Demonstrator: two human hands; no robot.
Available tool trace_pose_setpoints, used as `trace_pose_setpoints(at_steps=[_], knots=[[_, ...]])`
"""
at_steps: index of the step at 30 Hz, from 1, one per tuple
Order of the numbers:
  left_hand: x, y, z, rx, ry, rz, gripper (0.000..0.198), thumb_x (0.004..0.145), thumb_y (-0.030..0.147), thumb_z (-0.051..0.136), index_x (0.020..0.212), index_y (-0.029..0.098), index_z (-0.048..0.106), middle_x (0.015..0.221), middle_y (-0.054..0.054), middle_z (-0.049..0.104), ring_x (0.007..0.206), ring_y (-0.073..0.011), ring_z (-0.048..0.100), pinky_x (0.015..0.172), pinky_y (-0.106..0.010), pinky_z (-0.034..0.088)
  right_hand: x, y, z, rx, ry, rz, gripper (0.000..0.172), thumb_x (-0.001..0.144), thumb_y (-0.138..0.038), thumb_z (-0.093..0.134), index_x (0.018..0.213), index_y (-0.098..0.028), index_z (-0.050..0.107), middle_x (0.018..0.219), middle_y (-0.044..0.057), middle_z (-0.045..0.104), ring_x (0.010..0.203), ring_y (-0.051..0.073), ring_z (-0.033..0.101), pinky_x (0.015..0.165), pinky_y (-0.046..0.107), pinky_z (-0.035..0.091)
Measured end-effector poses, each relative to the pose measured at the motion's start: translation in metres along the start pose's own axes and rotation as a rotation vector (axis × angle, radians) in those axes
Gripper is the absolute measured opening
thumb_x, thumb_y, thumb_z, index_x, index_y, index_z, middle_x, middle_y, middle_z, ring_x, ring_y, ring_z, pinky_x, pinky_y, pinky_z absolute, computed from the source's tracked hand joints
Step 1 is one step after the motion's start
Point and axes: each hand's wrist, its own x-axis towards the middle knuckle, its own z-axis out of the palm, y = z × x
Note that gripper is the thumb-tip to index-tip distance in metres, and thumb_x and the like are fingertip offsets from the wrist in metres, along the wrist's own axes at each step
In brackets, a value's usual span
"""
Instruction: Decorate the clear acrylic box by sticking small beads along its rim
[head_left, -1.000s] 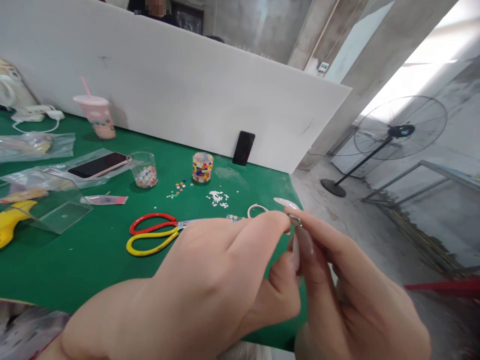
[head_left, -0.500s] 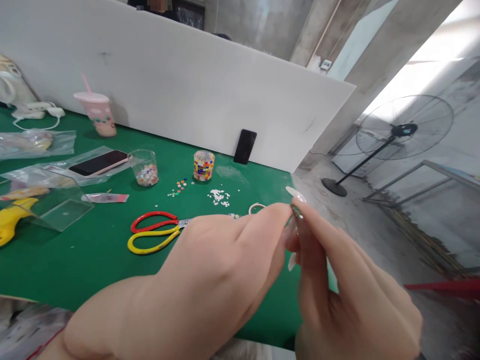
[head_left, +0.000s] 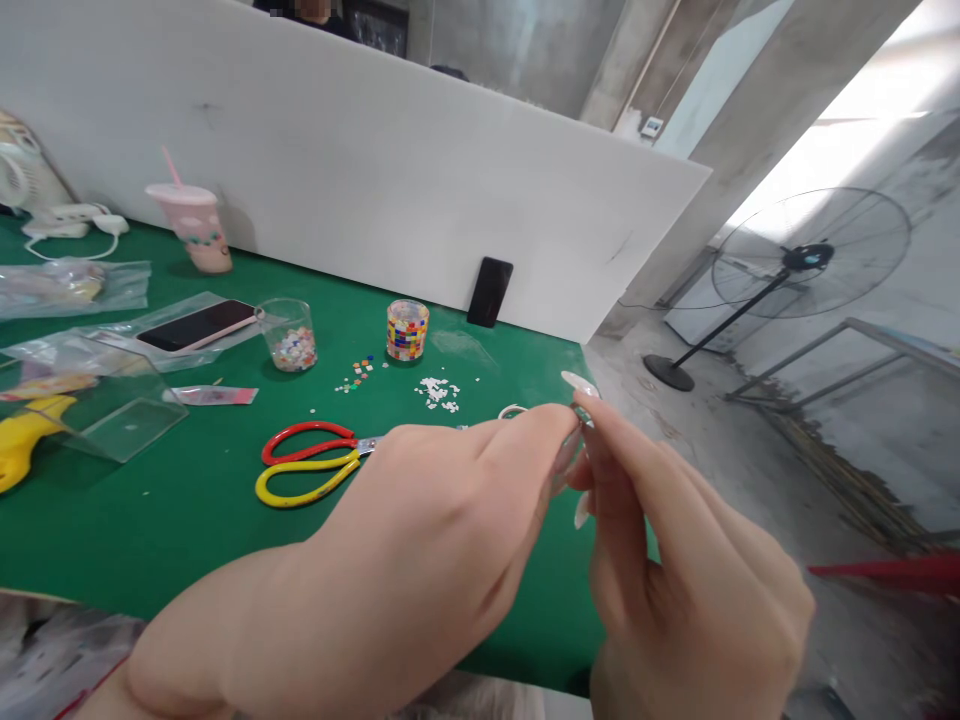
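Note:
My left hand (head_left: 465, 510) reaches across the front of the green table (head_left: 217, 530), its back toward me and its fingers mostly hidden. At its far end it meets my right hand (head_left: 675, 540), whose thumb and index finger are pinched together with long nails showing. Between the two hands is a small, clear, shiny bit that I cannot make out. Scissors (head_left: 311, 465) with one red and one yellow handle lie left of my left hand, their blades partly behind it. Beyond the hands stand white chips (head_left: 435, 390) in a loose pile and a mosaic-covered cup (head_left: 407, 332).
A clear cup of small pieces (head_left: 292, 345), a phone (head_left: 199, 326), a pink tumbler (head_left: 195, 230) and a clear acrylic box (head_left: 127, 420) stand or lie leftward. Another phone (head_left: 490, 292) leans on the white partition (head_left: 360, 170). A floor fan (head_left: 806, 258) stands right, beyond the table edge.
Both hands have shifted slightly left, still meeting at the fingertips. The right hand has moved a little more than the left. Things on the table have stayed put.

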Motion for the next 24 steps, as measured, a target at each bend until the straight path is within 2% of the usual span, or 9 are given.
trace_pose_setpoints(at_steps=[6, 10, 15, 19, 24], knots=[[0.0001, 0.0008, -0.0009, -0.002, 0.004, 0.016, 0.027, 0.092, 0.007, 0.041, 0.074, 0.018, 0.058, 0.067, 0.000, 0.067, 0.047, -0.0144, 0.060, 0.042, -0.024, 0.044, 0.0014, -0.0016, 0.0013, 0.043, 0.014, 0.044, 0.053, 0.087, 0.004, 0.054, 0.133, -0.022, 0.063, 0.081, -0.001, 0.070, 0.067, 0.011, 0.064, 0.067, 0.025, 0.053], [0.0005, 0.0009, -0.0002, -0.021, 0.017, -0.021, 0.028, 0.092, 0.007, 0.040, 0.075, 0.018, 0.058, 0.066, 0.001, 0.066, 0.046, -0.0142, 0.060, 0.042, -0.025, 0.041, 0.0013, -0.0004, 0.0030, 0.078, 0.025, 0.057, 0.056, 0.087, 0.004, 0.055, 0.134, -0.025, 0.063, 0.080, -0.002, 0.070, 0.065, 0.011, 0.063, 0.063, 0.026, 0.051], [-0.0006, 0.0015, -0.0013, -0.148, 0.002, -0.080, 0.026, 0.098, 0.016, 0.044, 0.077, 0.018, 0.060, 0.065, 0.004, 0.064, 0.048, -0.0113, 0.057, 0.044, -0.025, 0.039, 0.0005, 0.0027, 0.0013, 0.089, 0.005, 0.044, 0.055, 0.088, 0.002, 0.057, 0.135, -0.024, 0.063, 0.083, -0.001, 0.071, 0.065, 0.011, 0.064, 0.064, 0.024, 0.053], [0.0007, 0.0039, -0.0024, -0.229, 0.014, -0.126, 0.022, 0.098, 0.014, 0.047, 0.082, 0.016, 0.063, 0.062, 0.006, 0.061, 0.047, -0.0083, 0.054, 0.044, -0.023, 0.037, -0.0007, 0.0013, 0.0004, 0.052, 0.014, 0.020, 0.053, 0.086, 0.001, 0.058, 0.134, -0.022, 0.064, 0.082, -0.001, 0.072, 0.066, 0.012, 0.065, 0.063, 0.023, 0.053], [0.0011, 0.0014, -0.0011, -0.228, 0.004, -0.124, 0.022, 0.099, 0.015, 0.046, 0.085, 0.017, 0.063, 0.064, 0.006, 0.063, 0.049, -0.0088, 0.056, 0.046, -0.024, 0.038, -0.0035, 0.0009, -0.0006, 0.031, 0.037, 0.018, 0.051, 0.086, 0.002, 0.056, 0.132, -0.019, 0.065, 0.086, 0.000, 0.074, 0.068, 0.011, 0.065, 0.067, 0.023, 0.054]])
